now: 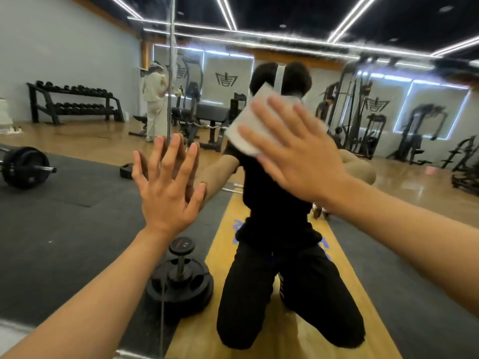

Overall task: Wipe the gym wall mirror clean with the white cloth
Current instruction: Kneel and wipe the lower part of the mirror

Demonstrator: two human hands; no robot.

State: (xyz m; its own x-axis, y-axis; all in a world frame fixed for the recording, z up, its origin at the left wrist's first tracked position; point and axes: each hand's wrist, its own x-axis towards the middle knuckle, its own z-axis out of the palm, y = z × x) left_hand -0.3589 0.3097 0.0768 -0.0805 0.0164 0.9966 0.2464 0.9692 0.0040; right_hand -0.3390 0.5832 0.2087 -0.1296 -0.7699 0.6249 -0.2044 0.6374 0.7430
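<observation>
A large glass gym wall mirror (77, 203) is filling the view, reflecting a kneeling person in black clothes (274, 203) on a yellow floor strip (298, 332). The left hand (166, 193) is pressing flat against the glass over a vertical panel seam (169, 73), fingers straight and spread, holding nothing. The right hand (298, 161) is pressing a folded white cloth (248, 125) against the mirror at upper centre, fingers (277, 117) outstretched and splayed over it. The cloth is lying beneath the fingertips and jutting past them toward the upper left.
</observation>
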